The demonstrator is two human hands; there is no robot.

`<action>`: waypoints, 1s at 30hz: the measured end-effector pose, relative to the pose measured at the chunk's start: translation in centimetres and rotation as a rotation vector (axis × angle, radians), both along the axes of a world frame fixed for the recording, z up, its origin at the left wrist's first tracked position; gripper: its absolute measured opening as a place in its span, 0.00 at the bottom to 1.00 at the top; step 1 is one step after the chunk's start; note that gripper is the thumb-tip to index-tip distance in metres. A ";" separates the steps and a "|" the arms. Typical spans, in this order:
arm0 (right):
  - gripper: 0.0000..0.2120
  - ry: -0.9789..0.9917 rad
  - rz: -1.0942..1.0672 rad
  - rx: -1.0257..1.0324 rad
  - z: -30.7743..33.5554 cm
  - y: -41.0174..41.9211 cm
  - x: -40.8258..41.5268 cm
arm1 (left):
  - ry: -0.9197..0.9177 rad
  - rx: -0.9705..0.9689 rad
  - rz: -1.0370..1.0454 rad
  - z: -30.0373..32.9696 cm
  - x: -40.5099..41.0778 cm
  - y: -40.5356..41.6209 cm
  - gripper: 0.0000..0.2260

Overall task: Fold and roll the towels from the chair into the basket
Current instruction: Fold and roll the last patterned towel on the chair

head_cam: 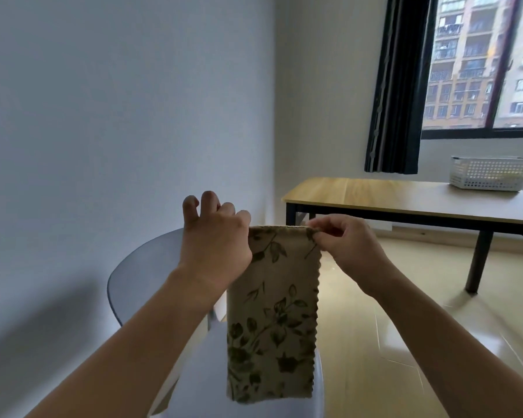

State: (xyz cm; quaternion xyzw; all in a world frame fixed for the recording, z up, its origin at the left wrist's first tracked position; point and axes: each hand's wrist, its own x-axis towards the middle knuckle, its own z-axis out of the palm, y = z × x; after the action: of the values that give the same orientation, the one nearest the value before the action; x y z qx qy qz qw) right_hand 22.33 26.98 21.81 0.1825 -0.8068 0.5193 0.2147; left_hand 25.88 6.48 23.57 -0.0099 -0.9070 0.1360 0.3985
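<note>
Pale walls fill the upper left of the frame, while at the right a wooden table [375, 193] stands under a window [477, 61] flanked by a dark curtain [396, 86], and a white perforated basket [489, 173] is set on the table's far right end. At the centre, a beige floral towel [269, 321] is held up hanging in front of a grey chair [142, 267], well apart from the basket. Its top right corner is pinched by the right hand [344, 245], its top left corner is gripped by the left hand [215, 239], whose other fingers are raised and loosely spread.
</note>
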 end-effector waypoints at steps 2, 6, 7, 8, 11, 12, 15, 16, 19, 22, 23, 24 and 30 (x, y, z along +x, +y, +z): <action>0.08 -0.033 0.009 0.042 -0.8 -0.2 -0.4 | -0.080 0.035 -0.016 -0.8 -0.7 -0.2 0.13; 0.09 -0.083 -0.012 0.068 -3.4 -1.0 -2.3 | -0.221 0.111 -0.031 -3.6 -3.2 -1.2 0.11; 0.09 -0.091 -0.018 0.062 -4.1 -1.3 -2.9 | -0.227 0.153 -0.056 -4.4 -3.9 -1.4 0.10; 0.09 -0.095 -0.026 0.053 -4.7 -1.6 -3.5 | -0.221 0.206 -0.093 -5.0 -4.5 -1.6 0.09; 0.08 -0.088 -0.042 0.003 -5.7 -2.3 -4.7 | -0.158 0.378 -0.212 -6.4 -5.4 -2.1 0.05; 0.08 -0.083 -0.044 -0.014 -5.9 -2.5 -4.8 | -0.137 0.420 -0.241 -6.8 -5.4 -2.3 0.05; 0.07 -0.076 -0.042 -0.031 -7.2 -2.6 -4.5 | -0.114 0.507 -0.322 -8.3 -4.8 -3.2 0.04; 0.07 -0.085 -0.034 -0.027 -8.0 -2.5 -4.1 | -0.132 0.536 -0.343 -9.1 -4.4 -3.5 0.04; 0.10 -0.177 0.013 0.040 -11.9 -1.8 -2.7 | -0.334 0.623 -0.402 -12.6 -2.9 -4.0 0.07; 0.13 -0.331 0.008 0.200 -16.6 -0.8 -1.2 | -0.791 0.700 -0.388 -17.3 -1.4 -3.7 0.07; 0.13 -0.414 0.020 0.263 -18.1 -0.3 -0.8 | -0.960 0.709 -0.363 -19.0 -1.0 -3.5 0.06; 0.12 -0.522 0.049 0.327 -19.5 0.0 -0.4 | -1.106 0.707 -0.339 -20.6 -0.5 -3.2 0.06; 0.07 -0.897 0.162 0.609 -24.2 0.6 -0.2 | -1.411 0.887 -0.254 -26.8 0.0 -1.9 0.05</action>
State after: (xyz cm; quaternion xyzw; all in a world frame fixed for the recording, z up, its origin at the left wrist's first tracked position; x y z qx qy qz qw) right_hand 22.17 27.53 -2.41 0.0587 -0.9165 0.3040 -0.2534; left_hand 25.88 4.61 -3.22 -0.0368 -0.9046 -0.3169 -0.2827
